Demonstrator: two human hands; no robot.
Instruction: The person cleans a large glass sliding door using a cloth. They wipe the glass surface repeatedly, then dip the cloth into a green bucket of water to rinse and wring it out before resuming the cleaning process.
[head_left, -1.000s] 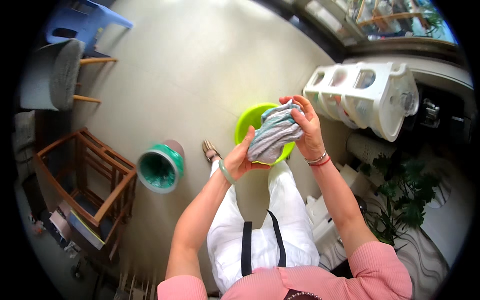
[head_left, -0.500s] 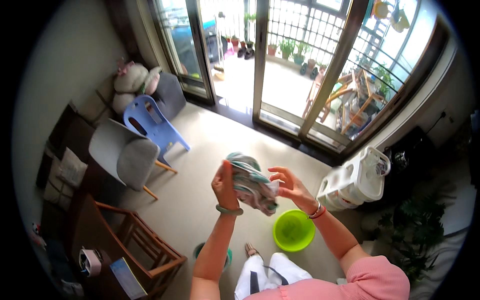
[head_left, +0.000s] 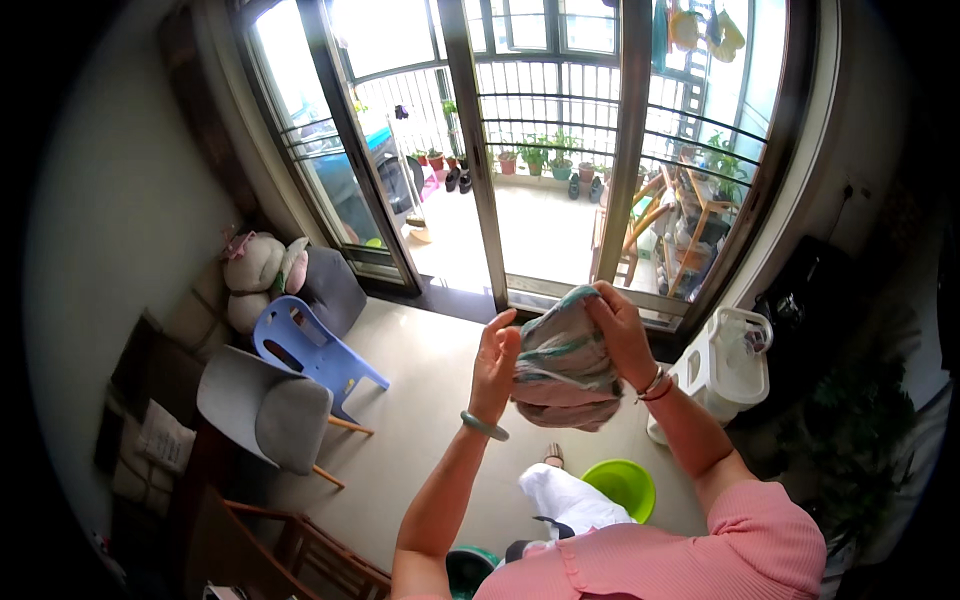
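The person held a bundled cloth (head_left: 565, 365), grey-green with pale stripes and a pinkish underside, raised in front of the chest between both hands. The left hand (head_left: 495, 362) pressed against the left side of the bundle with fingers extended upward and partly curled onto the fabric; a green bangle (head_left: 484, 426) sat on that wrist. The right hand (head_left: 622, 332) was closed over the top and right side of the bundle, fingers bent around the fabric, with red and pale bracelets (head_left: 655, 384) on the wrist. Both hands were in contact with the cloth, which hung clear of the floor.

Below the hands, a lime-green basin (head_left: 620, 485) stood on the pale floor (head_left: 430, 400), just beside the person's white-trousered leg (head_left: 560, 497). A white plastic rack (head_left: 725, 372) stood to the right of the basin, near the sliding glass door (head_left: 560, 170). A rim of a teal container (head_left: 470, 570) showed at the lower edge, partly hidden by the pink sleeve.

To the left, a blue plastic chair (head_left: 310, 352) and a grey chair (head_left: 265, 412) stood side by side, well apart from the hands. A stuffed toy (head_left: 258, 280) lay against the wall behind them. A wooden frame (head_left: 290, 555) occupied the lower left. Potted plants (head_left: 530, 155) lined the balcony beyond the door.
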